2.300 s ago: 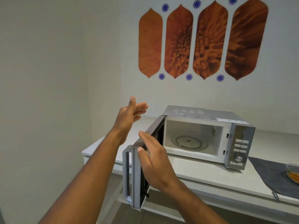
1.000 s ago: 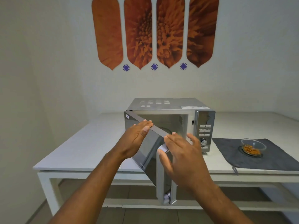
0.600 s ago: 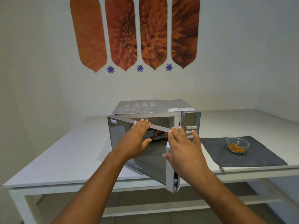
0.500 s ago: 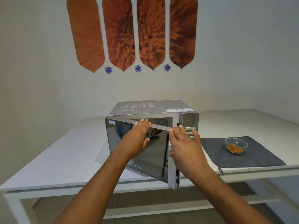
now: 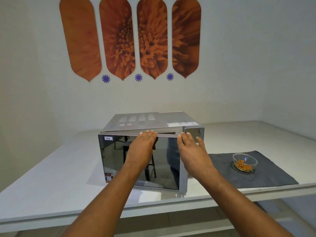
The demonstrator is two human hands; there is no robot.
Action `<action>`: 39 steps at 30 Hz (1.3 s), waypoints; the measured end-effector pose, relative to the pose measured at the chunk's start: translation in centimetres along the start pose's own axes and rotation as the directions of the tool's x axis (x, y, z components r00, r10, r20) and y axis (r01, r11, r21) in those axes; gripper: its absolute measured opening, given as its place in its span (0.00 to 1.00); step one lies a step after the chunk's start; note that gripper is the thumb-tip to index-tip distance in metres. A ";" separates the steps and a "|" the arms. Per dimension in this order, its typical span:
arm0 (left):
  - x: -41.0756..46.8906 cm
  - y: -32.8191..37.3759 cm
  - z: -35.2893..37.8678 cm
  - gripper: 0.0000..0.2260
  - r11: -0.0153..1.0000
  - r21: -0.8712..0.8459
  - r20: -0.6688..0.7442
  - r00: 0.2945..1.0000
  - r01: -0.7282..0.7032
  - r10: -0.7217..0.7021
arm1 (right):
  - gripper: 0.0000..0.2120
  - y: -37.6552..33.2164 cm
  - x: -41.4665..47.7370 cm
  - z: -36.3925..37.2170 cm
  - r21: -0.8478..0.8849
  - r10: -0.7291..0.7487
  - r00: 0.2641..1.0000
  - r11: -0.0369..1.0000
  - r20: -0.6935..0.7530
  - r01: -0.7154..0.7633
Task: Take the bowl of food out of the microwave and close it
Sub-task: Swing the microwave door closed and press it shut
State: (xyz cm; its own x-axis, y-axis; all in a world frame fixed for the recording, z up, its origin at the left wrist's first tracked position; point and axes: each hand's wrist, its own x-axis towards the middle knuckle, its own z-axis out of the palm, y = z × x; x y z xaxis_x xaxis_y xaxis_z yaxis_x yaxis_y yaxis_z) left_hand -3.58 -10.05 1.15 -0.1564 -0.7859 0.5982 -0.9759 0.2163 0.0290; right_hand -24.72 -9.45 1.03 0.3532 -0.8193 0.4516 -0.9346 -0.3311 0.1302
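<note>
The bowl (image 5: 245, 162) of food sits out on the grey mat (image 5: 266, 175); both flat, open hands, left hand (image 5: 142, 149) and right hand (image 5: 191, 151), press the microwave door (image 5: 119, 159), nearly latched.

microwave door (image 5: 136, 159) swung nearly shut, both hands pressing it

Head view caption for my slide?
Both open hands, left and right, press the microwave door nearly shut; bowl sits on mat.
</note>
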 end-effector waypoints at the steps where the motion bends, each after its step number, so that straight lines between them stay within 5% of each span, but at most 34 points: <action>1: 0.3 0.1 0.3 0.31 1.000 0.009 -0.003 1.000 0.005 -0.005 | 0.46 0.2 0.4 0.3 0.003 0.001 1.000 1.000 0.004 -0.001; 13: 2.7 0.3 2.2 0.36 0.996 0.071 0.013 0.998 0.062 -0.063 | 0.42 2.2 3.9 1.4 0.003 -0.042 0.999 0.999 0.011 0.041; 39: 4.1 0.3 4.6 0.35 0.992 0.070 0.044 0.993 0.104 -0.107 | 0.51 2.3 6.7 4.7 0.086 -0.008 0.999 0.996 0.036 0.005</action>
State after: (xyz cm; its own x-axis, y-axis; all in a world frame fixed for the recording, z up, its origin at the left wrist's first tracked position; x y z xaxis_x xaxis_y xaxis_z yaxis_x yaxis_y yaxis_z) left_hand -5.22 -15.88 -0.12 -0.0576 -0.8293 0.5559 -0.9951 0.0926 0.0350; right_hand -24.31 -17.90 0.24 0.3622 -0.8330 0.4184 -0.9256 -0.3743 0.0561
